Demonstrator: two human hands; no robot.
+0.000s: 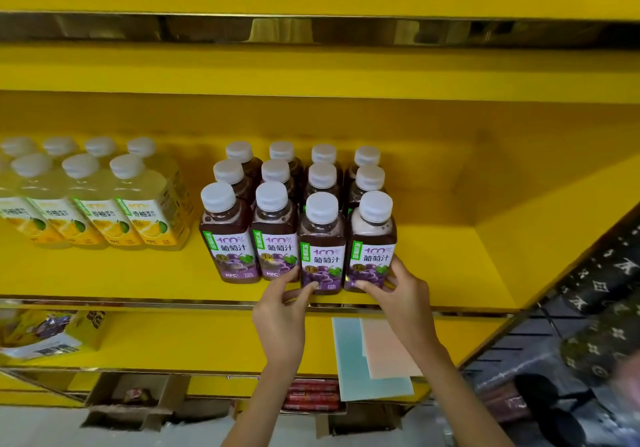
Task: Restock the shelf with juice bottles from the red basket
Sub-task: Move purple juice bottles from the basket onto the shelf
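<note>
The yellow painted shelf [450, 273] carried a block of dark purple plastic juice bottles with white screw caps [277, 204], arranged four across and three deep, near the middle of the shelf board. The left hand [280, 308] pinched the base of the third front bottle [322, 249] between thumb and forefinger; this bottle stood upright, slightly forward of its two left neighbours and close to the front edge of the shelf. The right hand [401, 294] gripped the base of the fourth front bottle [372, 242], thumb across the front of the label and fingers curled round the right side; this bottle also stood upright at the front edge, just beside the third. Toward the left end of the same board stood a group of pale yellow juice bottles with white caps [97, 197], apart from the purple block. On the lower shelf board [207, 339], a light blue sheet [349, 360] and a pink sheet [388, 353] lay overlapped beneath the right forearm, and printed yellow packets [45, 335] lay at the left end. Open brown cardboard boxes [131, 398] sat below.
</note>
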